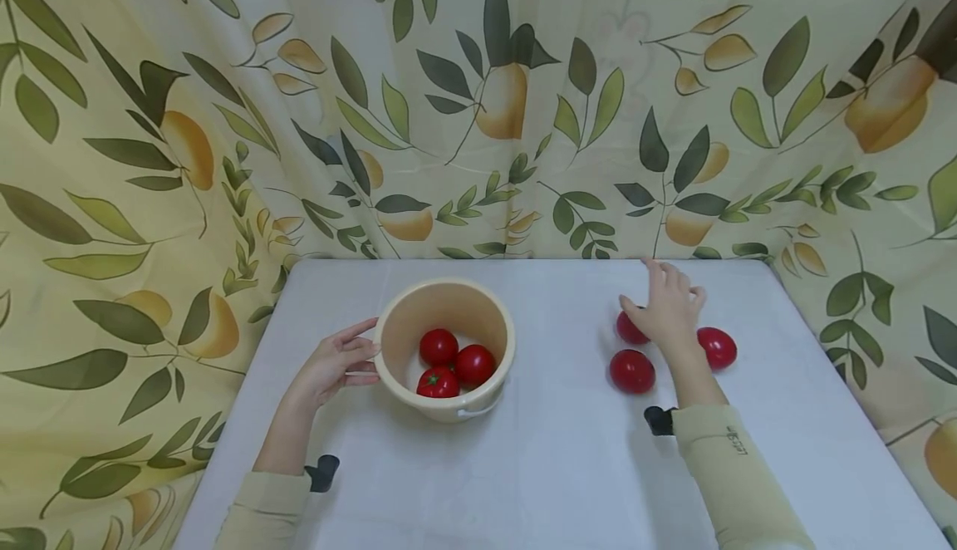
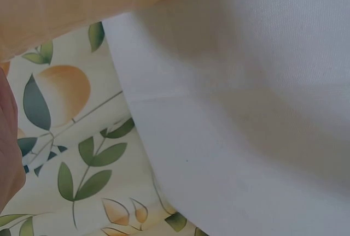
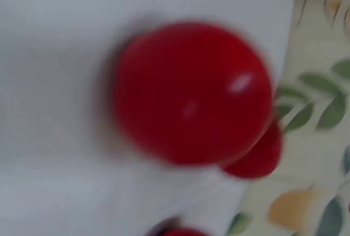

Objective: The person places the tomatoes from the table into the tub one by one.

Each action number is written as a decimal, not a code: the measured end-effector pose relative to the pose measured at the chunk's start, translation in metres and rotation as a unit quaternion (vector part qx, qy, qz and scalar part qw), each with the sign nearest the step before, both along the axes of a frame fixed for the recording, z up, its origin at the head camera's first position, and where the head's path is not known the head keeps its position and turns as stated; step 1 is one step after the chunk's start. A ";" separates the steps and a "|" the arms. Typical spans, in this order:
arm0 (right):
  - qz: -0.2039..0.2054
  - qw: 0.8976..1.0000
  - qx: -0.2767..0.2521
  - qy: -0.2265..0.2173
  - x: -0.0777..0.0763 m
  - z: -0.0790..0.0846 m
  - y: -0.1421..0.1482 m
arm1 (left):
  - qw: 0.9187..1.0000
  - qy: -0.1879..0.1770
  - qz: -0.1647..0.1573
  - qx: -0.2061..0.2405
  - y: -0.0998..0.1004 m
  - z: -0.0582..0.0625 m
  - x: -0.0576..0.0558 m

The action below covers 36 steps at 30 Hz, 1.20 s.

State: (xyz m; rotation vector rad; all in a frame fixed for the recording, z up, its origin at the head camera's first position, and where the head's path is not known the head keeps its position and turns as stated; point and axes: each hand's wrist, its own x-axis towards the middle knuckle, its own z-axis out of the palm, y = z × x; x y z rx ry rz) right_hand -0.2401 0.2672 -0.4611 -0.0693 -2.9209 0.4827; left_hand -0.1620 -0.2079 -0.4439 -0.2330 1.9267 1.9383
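A cream bucket stands on the left half of the table with three red tomatoes inside. My left hand touches the bucket's left side near the rim, its fingers extended. In the left wrist view only an edge of that hand shows beside the bucket wall. My right hand hovers with spread fingers over the loose tomatoes on the right. One tomato lies partly behind its thumb, another nearer me, a third to its right. A blurred tomato fills the right wrist view.
A white cloth covers the table. Behind and beside it hangs a curtain printed with leaves and fruit. The bucket's thin white handle hangs down at the front. Black wrist mounts stick out from both sleeves.
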 end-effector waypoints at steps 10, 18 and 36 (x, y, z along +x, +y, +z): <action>-0.118 0.983 -0.047 -0.130 0.036 -0.038 0.089 | 1.000 0.001 0.001 0.003 -0.001 0.001 0.001; -0.133 0.972 -0.071 -0.181 0.052 -0.058 0.109 | 1.000 0.004 -0.001 0.006 -0.001 0.003 0.000; -0.130 0.981 -0.038 -0.136 0.054 -0.070 0.108 | 1.000 -0.002 0.004 -0.001 0.000 -0.002 -0.002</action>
